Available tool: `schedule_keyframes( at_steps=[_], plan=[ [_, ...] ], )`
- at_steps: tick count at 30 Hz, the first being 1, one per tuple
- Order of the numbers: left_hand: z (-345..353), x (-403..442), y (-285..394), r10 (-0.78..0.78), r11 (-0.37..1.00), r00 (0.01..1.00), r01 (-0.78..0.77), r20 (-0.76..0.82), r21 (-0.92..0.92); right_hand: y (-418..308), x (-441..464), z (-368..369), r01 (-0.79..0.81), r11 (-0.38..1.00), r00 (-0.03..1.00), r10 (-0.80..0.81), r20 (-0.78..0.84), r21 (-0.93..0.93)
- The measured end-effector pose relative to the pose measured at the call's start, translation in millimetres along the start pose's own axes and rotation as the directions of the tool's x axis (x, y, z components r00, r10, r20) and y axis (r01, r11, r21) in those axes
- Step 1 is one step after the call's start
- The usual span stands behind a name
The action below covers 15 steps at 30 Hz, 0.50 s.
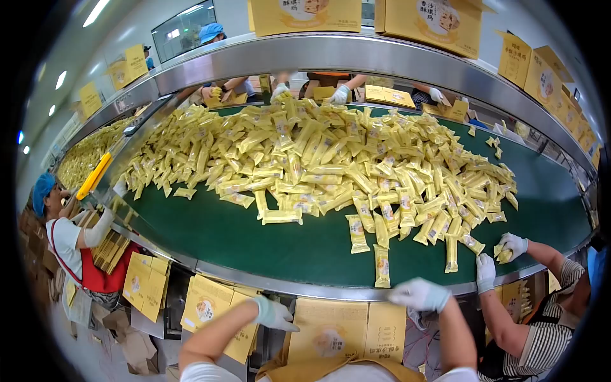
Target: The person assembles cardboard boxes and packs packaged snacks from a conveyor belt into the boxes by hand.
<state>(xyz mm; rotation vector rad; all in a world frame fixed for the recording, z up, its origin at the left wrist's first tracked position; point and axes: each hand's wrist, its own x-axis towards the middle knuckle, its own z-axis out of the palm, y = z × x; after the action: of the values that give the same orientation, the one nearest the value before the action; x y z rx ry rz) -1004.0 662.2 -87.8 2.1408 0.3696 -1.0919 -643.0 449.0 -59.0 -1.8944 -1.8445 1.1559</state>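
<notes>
Room: brightly lit overall, cool-white lt.
Ceiling lamps (97, 13): visible src, upper L; blown out to plain white, w/ a sm. blue flare at far L edge.
Window (186, 28): showed bright reflections on dark glass.
Steel shelf (210, 58): bowed into an arc by wide lens; soft sheen along its face.
Packets (305, 153): shiny film, tiny glints; mid-pile fairly sharp, far L run soft.
Green belt (242, 248): dark, mostly matte, low glare; faint shadows beside near packets.
R hand (420, 295): motion-blurred, fingers smeared.
L hand (275, 314): somewhat crisper.
Pic edges: black round vignette, heavy fisheye stretch L + R.
</notes>
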Motion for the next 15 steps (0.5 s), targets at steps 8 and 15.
schedule_keyframes(
  at_steps=[8,15],
  plan=[
    [134.7,126.3,17.1,-0.622,0.629,0.428,-0.225,-0.656,-0.744,111.7,-16.2,197.2,-0.464,0.796,0.595,0.604,-0.529,0.387],
    [133.4,122.1,9.7,-0.636,0.522,0.511,-0.268,-0.579,-0.81,83.1,-23.1,188.0,-0.188,0.635,0.706,0.618,-0.346,0.749]
  ],
)
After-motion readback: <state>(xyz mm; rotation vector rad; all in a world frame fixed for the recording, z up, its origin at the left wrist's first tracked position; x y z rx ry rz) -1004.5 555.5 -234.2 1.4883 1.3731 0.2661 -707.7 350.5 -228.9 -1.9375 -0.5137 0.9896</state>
